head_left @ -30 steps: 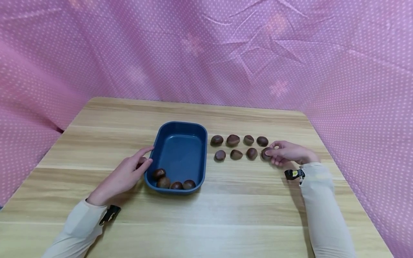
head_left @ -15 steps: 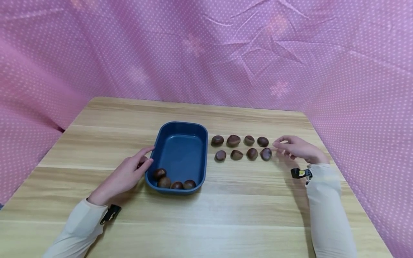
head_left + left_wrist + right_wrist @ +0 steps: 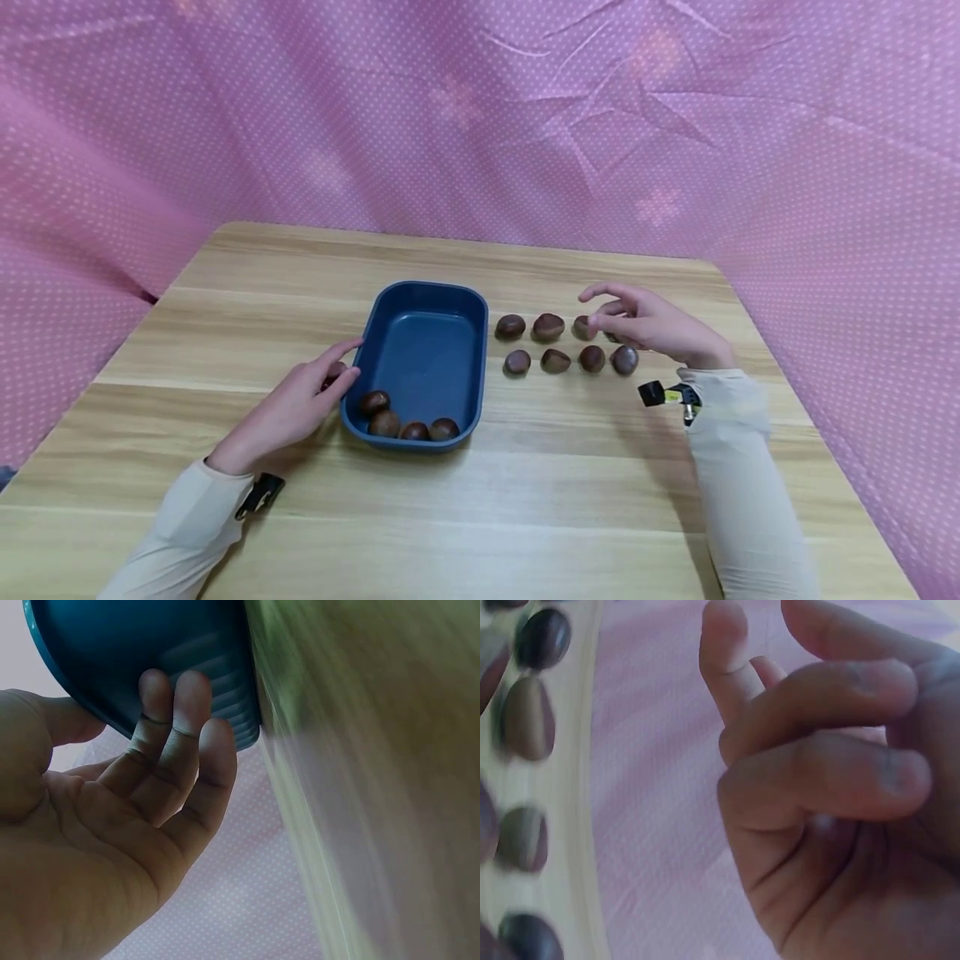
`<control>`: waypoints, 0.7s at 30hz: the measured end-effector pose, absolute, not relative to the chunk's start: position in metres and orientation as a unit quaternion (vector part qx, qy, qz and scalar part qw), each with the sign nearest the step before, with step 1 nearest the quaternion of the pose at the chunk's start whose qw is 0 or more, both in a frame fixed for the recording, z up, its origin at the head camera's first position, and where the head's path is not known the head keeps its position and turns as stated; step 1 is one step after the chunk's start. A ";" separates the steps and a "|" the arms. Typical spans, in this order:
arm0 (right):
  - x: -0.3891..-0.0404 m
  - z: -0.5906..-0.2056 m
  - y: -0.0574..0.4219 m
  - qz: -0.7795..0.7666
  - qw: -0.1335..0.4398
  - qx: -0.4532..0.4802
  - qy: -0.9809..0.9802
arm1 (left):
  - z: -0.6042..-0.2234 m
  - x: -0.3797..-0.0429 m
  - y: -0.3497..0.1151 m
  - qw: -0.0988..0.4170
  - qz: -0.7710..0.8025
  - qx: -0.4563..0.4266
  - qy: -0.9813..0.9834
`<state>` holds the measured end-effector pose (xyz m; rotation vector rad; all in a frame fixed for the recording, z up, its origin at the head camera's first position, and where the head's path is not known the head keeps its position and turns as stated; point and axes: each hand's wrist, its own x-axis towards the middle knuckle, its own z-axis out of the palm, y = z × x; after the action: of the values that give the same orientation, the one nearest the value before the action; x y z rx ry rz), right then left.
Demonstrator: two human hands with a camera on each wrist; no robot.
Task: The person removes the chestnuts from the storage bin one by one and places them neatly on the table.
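Observation:
My left hand point(image 3: 303, 398) is at the left side of a blue rectangular tray point(image 3: 482, 367). In the left wrist view, its fingers point(image 3: 191, 705) rest against the tray's outer wall, and the thumb is at the rim. Several brown chestnuts point(image 3: 385, 423) lie at the near end inside the tray. To its right, more chestnuts stand in a back row point(image 3: 548, 327) and a front row point(image 3: 556, 361). My right hand point(image 3: 652, 327) hovers over the right end of the back row, holding nothing. It partly hides two chestnuts there. The right wrist view shows its fingers bent and apart.
A light wood table point(image 3: 480, 525) carries everything. Pink dotted cloth point(image 3: 465, 125) hangs behind the table and along both sides. Black wrist straps point(image 3: 258, 496) sit over the cream sleeves point(image 3: 738, 492).
My right hand has let go of the rightmost front-row chestnut, drawn back to the right, then come up and left over the back row. The left hand and tray stay put.

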<state>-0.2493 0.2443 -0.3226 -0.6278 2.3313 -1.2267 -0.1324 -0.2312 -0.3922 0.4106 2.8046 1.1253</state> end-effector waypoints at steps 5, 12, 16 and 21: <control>-0.251 -0.311 0.210 -0.432 0.223 -0.238 0.841 | -0.391 -0.133 -0.231 0.046 0.368 0.136 0.919; -0.245 -0.313 0.143 -0.456 0.274 -0.285 0.798 | -0.392 -0.132 -0.230 0.045 0.366 0.138 0.919; -0.237 -0.326 0.102 -0.446 0.299 -0.327 0.778 | -0.393 -0.131 -0.230 0.047 0.368 0.138 0.919; -0.226 -0.346 0.055 -0.391 0.321 -0.394 0.767 | -0.393 -0.129 -0.230 0.053 0.374 0.135 0.916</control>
<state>-0.2259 0.0553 -0.3464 -1.0358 2.0147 -1.0281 -0.1293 -0.2303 -0.3933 0.4117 2.7854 1.1360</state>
